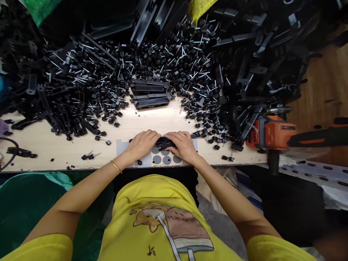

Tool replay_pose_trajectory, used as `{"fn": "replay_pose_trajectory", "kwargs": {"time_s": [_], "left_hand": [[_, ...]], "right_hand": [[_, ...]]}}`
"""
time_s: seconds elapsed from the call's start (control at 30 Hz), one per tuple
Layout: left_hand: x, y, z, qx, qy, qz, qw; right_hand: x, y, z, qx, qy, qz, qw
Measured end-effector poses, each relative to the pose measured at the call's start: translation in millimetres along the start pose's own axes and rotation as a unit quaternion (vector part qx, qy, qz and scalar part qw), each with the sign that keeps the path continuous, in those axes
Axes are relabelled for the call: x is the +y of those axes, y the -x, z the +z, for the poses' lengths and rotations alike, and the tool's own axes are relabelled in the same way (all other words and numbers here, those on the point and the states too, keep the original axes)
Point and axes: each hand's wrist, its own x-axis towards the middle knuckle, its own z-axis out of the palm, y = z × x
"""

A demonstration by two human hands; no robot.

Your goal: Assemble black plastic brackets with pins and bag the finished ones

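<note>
My left hand point(143, 143) and my right hand point(183, 145) meet at the near edge of the wooden bench point(54, 145). Both curl their fingers around one black plastic part point(164, 142) that lies between them on a pale sheet with grey round patches point(163, 159). A gold bangle point(116, 166) circles my left wrist. Just beyond my hands, a short stack of long black plastic bars point(150, 93) lies across the bench. Most of the held part is hidden under my fingers.
A huge heap of small black knobs with metal pins point(168, 58) and black plastic arms covers the back of the bench. An orange power tool point(273, 135) lies at the right edge. A green bag point(24, 199) sits below left, a perforated metal plate point(312, 172) below right.
</note>
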Motion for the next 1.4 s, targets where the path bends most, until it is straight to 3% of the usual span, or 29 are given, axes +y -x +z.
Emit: {"fn": "replay_pose_trajectory", "kwargs": {"time_s": [0.07,0.13,0.27,0.4,0.47,0.53,0.6,0.67,0.73,0.83,0.9,1.0,1.07,1.13,1.23,1.4], "left_hand": [[0,0,0.3,-0.001,0.003,-0.005,1.0],[2,-2,0.8,0.0,-0.002,-0.011,1.0],[9,-6,0.2,0.007,-0.011,-0.015,1.0],[7,-4,-7.6,0.031,0.052,0.026,0.998],[-5,2,-14.0,0.077,0.074,-0.013,0.994],[-27,12,-20.3,0.134,0.053,-0.117,0.983],[-54,22,-24.4,0.171,-0.001,-0.224,0.96],[-79,30,-24.8,0.173,-0.042,-0.272,0.946],[-99,34,-21.9,0.167,-0.054,-0.271,0.946],[-109,33,-18.0,0.163,-0.038,-0.254,0.953],[-104,33,-19.6,0.172,-0.012,-0.257,0.951],[-83,38,-27.4,0.229,0.081,-0.275,0.93],[-61,44,-31.8,0.281,0.206,-0.288,0.892],[-38,50,-31.9,0.31,0.351,-0.295,0.833],[-14,56,-22.9,0.307,0.486,-0.31,0.758],[-9,60,-4.8,0.332,0.49,-0.357,0.723]], "right_hand": [[0,-2,-7,-0.015,-0.028,0.01,0.999],[7,-6,-16,0.008,-0.01,0.045,0.999],[40,-25,-32,0.064,0.159,0.168,0.971],[72,-54,-37,0.073,0.16,0.168,0.97],[77,-63,-41,0.144,0.108,0.17,0.969],[71,-63,-47,0.231,0.028,0.192,0.953],[54,-53,-52,0.273,-0.101,0.222,0.931],[30,-38,-52,0.241,-0.26,0.246,0.902],[4,-23,-44,0.181,-0.392,0.262,0.863],[-22,-8,-24,0.158,-0.457,0.285,0.827],[-29,-3,-11,0.173,-0.419,0.29,0.843],[-32,-2,-5,0.192,-0.27,0.244,0.912],[-33,-3,-6,0.174,-0.165,0.17,0.956],[-35,-3,-9,0.135,-0.094,0.101,0.981],[-36,-4,-9,0.112,-0.021,0.083,0.99],[-30,-2,4,0.104,-0.012,0.094,0.99]]}}
